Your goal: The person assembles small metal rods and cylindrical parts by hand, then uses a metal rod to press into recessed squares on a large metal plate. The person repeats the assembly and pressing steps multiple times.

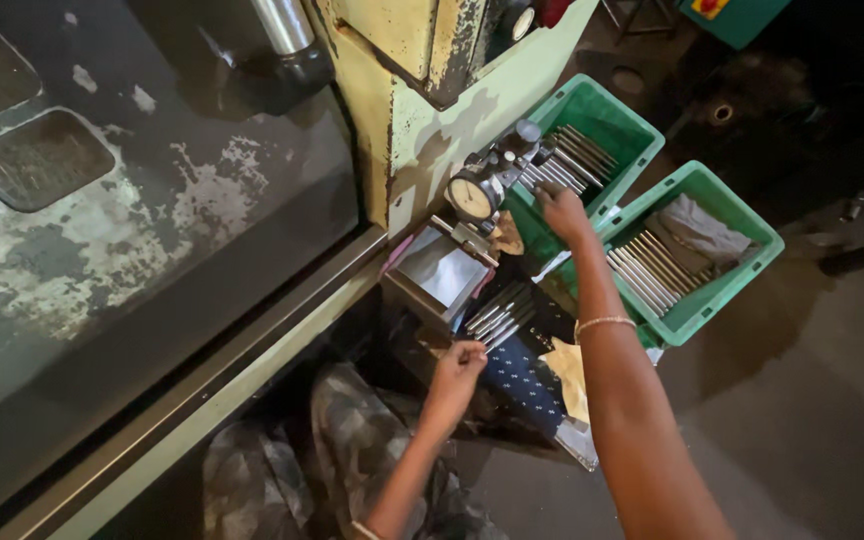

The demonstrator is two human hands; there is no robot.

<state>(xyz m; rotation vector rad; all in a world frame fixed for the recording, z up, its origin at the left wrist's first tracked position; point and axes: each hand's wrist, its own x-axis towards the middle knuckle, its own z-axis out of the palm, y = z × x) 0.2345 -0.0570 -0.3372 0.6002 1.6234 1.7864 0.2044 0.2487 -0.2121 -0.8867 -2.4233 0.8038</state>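
Two green crates sit on the floor beside a big machine, each with metal rods lying in it. From the head camera, the right hand [562, 212] reaches to the near edge of the farther crate [624, 118], fingers curled down over its rods [567, 160]; whether it grips one I cannot tell. Just left stands a dial gauge [472, 197]. The left hand [459, 365] is closed, pinching the end of loose rods [499, 315] on a small stand. The nearer crate [742, 268] lies to the right.

Slim metal rods [497, 318] lie side by side on dark cloth; more rods [567, 160] fill a green crate [620, 112].
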